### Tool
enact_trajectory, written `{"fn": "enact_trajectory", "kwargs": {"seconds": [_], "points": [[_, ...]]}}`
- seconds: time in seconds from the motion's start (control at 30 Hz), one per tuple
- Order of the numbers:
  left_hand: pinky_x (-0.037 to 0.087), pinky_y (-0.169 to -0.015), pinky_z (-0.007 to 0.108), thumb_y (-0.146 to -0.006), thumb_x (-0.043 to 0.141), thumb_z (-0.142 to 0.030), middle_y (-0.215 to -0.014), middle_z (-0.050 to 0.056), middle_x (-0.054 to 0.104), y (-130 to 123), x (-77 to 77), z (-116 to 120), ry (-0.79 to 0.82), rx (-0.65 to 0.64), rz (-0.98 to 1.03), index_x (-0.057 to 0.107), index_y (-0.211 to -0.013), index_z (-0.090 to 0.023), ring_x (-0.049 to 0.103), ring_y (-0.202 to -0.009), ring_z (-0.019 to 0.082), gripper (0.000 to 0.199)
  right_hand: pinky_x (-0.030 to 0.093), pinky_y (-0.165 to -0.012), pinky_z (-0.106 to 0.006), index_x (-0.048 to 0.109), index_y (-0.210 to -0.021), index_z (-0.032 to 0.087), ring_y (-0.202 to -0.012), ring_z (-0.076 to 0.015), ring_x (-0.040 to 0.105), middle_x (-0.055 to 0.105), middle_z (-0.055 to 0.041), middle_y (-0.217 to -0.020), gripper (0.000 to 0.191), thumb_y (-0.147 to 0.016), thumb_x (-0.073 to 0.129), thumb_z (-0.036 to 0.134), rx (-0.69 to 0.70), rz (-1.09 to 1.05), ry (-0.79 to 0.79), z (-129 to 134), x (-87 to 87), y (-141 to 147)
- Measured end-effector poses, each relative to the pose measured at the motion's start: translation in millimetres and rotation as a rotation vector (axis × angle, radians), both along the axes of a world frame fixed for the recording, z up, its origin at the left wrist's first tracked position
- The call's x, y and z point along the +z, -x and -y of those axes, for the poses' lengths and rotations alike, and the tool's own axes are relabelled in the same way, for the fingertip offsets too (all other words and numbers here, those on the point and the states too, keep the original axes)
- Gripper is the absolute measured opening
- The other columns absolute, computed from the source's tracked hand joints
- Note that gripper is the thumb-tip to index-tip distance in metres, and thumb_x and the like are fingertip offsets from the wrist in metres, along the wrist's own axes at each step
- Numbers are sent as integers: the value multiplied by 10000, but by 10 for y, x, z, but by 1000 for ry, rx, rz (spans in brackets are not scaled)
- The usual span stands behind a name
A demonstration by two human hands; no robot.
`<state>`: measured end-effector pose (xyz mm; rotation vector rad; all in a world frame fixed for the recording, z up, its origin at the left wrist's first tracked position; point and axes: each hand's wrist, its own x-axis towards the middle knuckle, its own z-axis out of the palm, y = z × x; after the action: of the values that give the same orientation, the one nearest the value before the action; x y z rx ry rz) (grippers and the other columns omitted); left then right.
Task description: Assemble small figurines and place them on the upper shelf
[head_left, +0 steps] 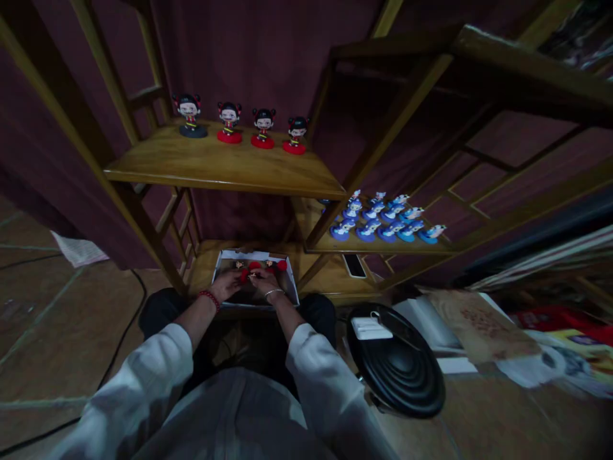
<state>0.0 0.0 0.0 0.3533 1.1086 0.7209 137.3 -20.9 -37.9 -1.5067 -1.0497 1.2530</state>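
Note:
An open white cardboard box (220, 271) sits on the low wooden shelf (204, 271) right in front of me. My left hand (225, 285), with a red beaded bracelet, and my right hand (265, 281), with a silver bangle, are both inside the box. Their fingertips meet near a small red piece (244, 275). Other red round pieces (282, 264) and small figurine heads (239, 264) lie at the box's far side. My hands hide much of the box floor. Whether either hand grips anything is too small to tell.
Several black-haired bobblehead figurines (228, 121) stand on the shelf above. Several blue figurines (378, 222) fill a shelf to the right, over a black phone (354, 266). A round black coiled object (396, 361) and papers (481, 326) lie on my right. A black cable (125, 338) crosses the floor.

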Motion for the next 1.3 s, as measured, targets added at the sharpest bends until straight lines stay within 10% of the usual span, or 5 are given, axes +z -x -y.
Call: {"fn": "enact_trajectory", "kwargs": {"seconds": [0.63, 1.3], "points": [[473, -654, 227, -757, 532, 10, -766, 27, 643, 34, 42, 36, -133, 66, 81, 609, -897, -162, 599, -606, 93, 235, 450, -562, -249, 665, -776, 146, -601, -120, 585, 640, -8, -644, 473, -374, 814, 348, -63, -386, 38, 13, 80, 10], [469, -806, 216, -757, 482, 47, -864, 37, 673, 36, 262, 140, -283, 115, 185, 659, -924, -152, 617, -778, 90, 314, 451, -700, -267, 649, -825, 179, -700, -130, 578, 642, 14, -724, 337, -535, 721, 332, -62, -209, -122, 38, 292, 16]]}}
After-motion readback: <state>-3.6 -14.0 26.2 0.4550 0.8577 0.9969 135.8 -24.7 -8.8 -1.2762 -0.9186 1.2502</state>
